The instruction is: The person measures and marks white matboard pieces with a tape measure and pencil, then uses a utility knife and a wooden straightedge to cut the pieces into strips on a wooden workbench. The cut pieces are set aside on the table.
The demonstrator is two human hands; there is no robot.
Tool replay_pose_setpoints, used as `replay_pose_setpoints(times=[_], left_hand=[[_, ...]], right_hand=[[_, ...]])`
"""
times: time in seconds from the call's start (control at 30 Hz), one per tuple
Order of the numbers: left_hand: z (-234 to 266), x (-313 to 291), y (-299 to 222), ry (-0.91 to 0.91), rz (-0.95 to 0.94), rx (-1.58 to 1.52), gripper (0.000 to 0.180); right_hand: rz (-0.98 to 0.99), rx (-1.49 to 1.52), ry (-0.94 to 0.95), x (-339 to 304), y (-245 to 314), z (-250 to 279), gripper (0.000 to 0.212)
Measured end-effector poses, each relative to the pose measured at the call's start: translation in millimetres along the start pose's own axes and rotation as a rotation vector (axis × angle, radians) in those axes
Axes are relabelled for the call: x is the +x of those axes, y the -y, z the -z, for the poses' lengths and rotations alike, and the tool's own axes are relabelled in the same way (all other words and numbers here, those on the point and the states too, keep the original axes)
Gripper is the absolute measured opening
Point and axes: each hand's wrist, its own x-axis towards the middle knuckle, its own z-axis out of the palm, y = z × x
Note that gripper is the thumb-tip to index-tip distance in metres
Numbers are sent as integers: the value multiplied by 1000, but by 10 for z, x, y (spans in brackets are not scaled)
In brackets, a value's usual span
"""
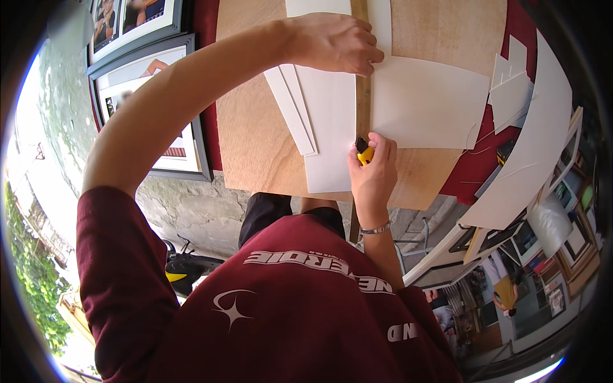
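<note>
**Left hand point(338, 45) bears on the wooden bar point(363, 105), right hand point(373, 172) closed round the cutter point(366, 153)**

In the head view, the left hand is curled, knuckles up, over the far part of the bar; whether it grips or only presses, I cannot tell. The right hand wraps the yellow-and-black cutter by the bar's near end, above the plywood counter point(255, 150). Its blade tip is too small to judge for contact.

This looks like trimming board along a guide. To do it well, press the bar flat along its length, spread the left fingers clear of the blade's line, hold the blade against the edge and make light, repeated strokes.

Counted: one cutter, one bar, two narrow white strips point(290, 108) at the left, and two picture frames point(199, 127) beyond them. Broad white board point(428, 102) shows on both sides of the bar; whether that is one sheet or more is hidden.
</note>
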Motion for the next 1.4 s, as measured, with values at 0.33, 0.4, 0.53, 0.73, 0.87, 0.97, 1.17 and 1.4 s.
replay_pose_setpoints(times=[0.33, 0.4, 0.53, 0.73, 0.87, 0.97, 1.17, 1.4], left_hand=[[13, -7, 22, -12, -45, 9, 7], [14, -12, 22, 5, -46, -2, 11], [-9, -13, 12, 3, -23, -19, 12], [-19, -26, 16, 75, 123, -118, 22], [-45, -168, 21, -190, 337, 55, 48], [-66, -214, -101, -65, 878, -225, 85], [-197, -222, -256, -252, 843, -94, 80], [-218, -235, -232, -247, 848, -104, 80]], right_hand=[[1, 33, -47, -13, -16, -50, 41], [-3, 37, -54, -20, -25, -60, 41], [-2, 22, -39, -30, -24, -44, 44], [12, -19, -15, -27, -37, -30, 51], [-3, 19, -17, -37, -33, -14, 45], [-14, 35, -46, -45, -48, -40, 40], [7, 37, -52, -37, -66, -56, 37], [5, 45, -78, -38, -48, -72, 34]])
